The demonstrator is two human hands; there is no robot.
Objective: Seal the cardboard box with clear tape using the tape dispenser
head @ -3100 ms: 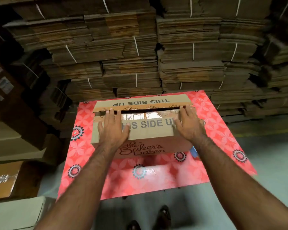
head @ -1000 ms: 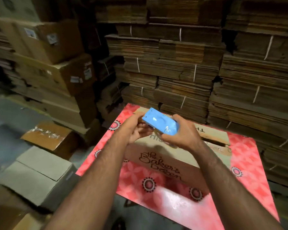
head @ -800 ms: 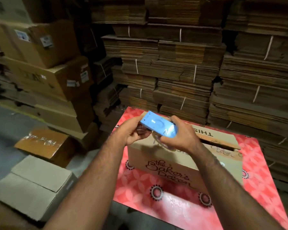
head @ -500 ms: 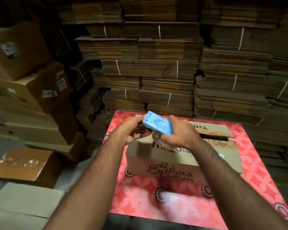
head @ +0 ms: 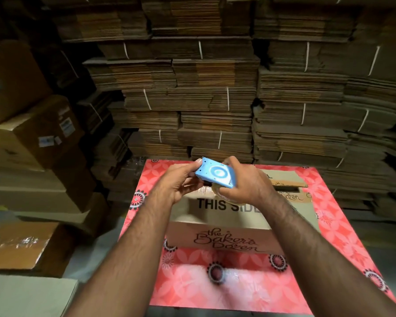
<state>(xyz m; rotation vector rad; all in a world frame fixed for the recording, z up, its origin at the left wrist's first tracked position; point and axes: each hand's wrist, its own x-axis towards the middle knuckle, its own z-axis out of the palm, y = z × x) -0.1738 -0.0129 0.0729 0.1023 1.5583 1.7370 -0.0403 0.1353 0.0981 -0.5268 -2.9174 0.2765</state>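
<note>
Cardboard stacks (head: 192, 92) behind, hands (head: 215, 184) over box (head: 220, 216)

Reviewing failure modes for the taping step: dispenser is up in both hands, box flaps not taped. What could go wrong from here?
1. The cardboard box flaps show a gap at the seam on the right, and no hand holds them down; tape may bridge an open seam.
2. The right hand grips the blue tape dispenser while the left hand picks at its end; clear tape could fold back on itself or stick to the fingers.
3. The box sits loose on the glossy red table cover and may slide under the pull.
</note>
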